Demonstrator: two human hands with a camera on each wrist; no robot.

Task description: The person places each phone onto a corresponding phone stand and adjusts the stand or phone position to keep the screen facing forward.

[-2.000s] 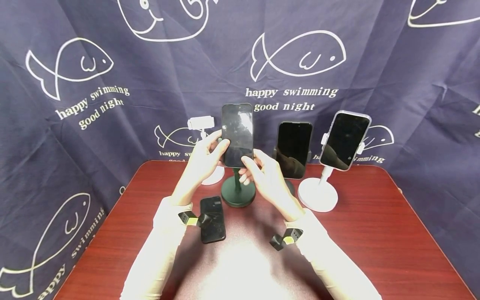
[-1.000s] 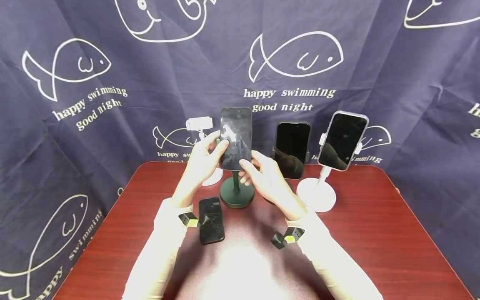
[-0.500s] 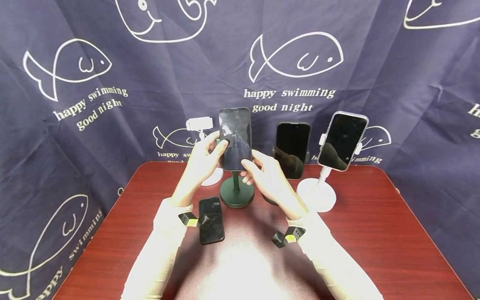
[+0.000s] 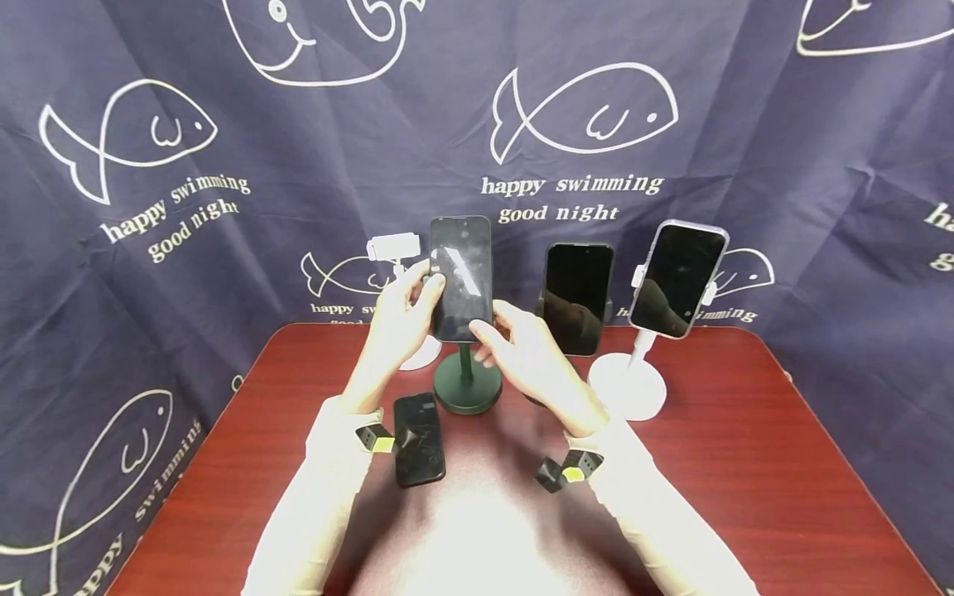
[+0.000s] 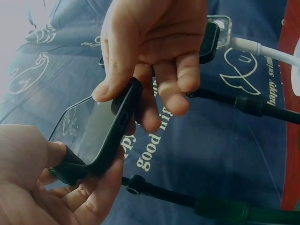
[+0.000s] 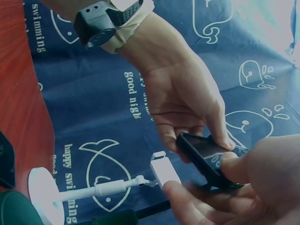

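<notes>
In the head view a black phone [image 4: 462, 277] stands upright, screen toward me, at the top of a dark green phone stand [image 4: 467, 385]. My left hand [image 4: 400, 319] grips its left edge, thumb on the screen side. My right hand [image 4: 525, 348] pinches the lower right edge, thumb over the bottom corner of the screen. Both wrist views show the phone [image 5: 89, 136] between the two hands, fingers behind and thumbs in front. The stand's clamp is mostly hidden behind the phone and fingers.
A second black phone [image 4: 419, 443] lies flat on the red table [image 4: 753, 463]. Behind my left hand stands an unloaded white phone stand [image 4: 395, 247]. To the right, a black phone [image 4: 577, 298] and a purple-edged phone [image 4: 678, 277] sit in stands. A patterned curtain [image 4: 417, 141] hangs close behind.
The gripped phone sits slightly lower than two seconds ago, and the reflection on its screen has shifted. Both hands keep their hold. The whole head view has drifted slightly left.
</notes>
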